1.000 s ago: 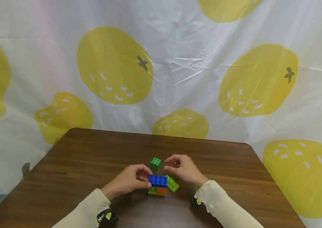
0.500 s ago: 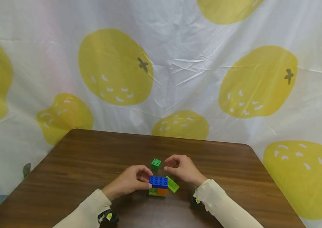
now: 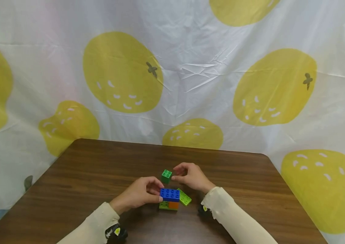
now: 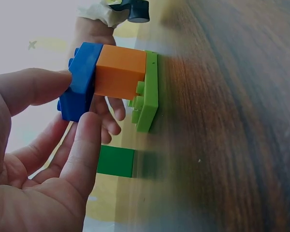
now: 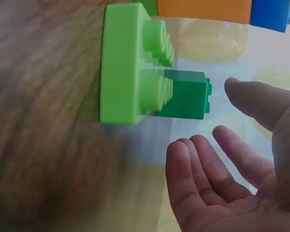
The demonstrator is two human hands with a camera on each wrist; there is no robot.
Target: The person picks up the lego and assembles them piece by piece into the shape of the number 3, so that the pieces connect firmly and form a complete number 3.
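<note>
A small stack of toy building bricks stands near the table's middle: a blue brick (image 3: 170, 194) on top, an orange brick (image 4: 121, 71) under it, and a flat lime-green brick (image 4: 147, 96) at the bottom. My left hand (image 3: 137, 192) pinches the blue brick's left end between thumb and fingers. Beyond the stack sits a square green brick (image 3: 166, 176). To its right, my right hand (image 3: 193, 177) hovers with thumb and fingers spread apart, touching nothing. A second flat lime-green brick (image 5: 121, 63) lies at an angle just right of the stack.
The brown wooden table (image 3: 99, 166) has rounded far corners. A white cloth (image 3: 190, 84) printed with yellow fruit hangs behind it.
My right hand has moved slightly left, closer to the square green brick. My left hand stays on the blue brick, and the bricks keep their places.
</note>
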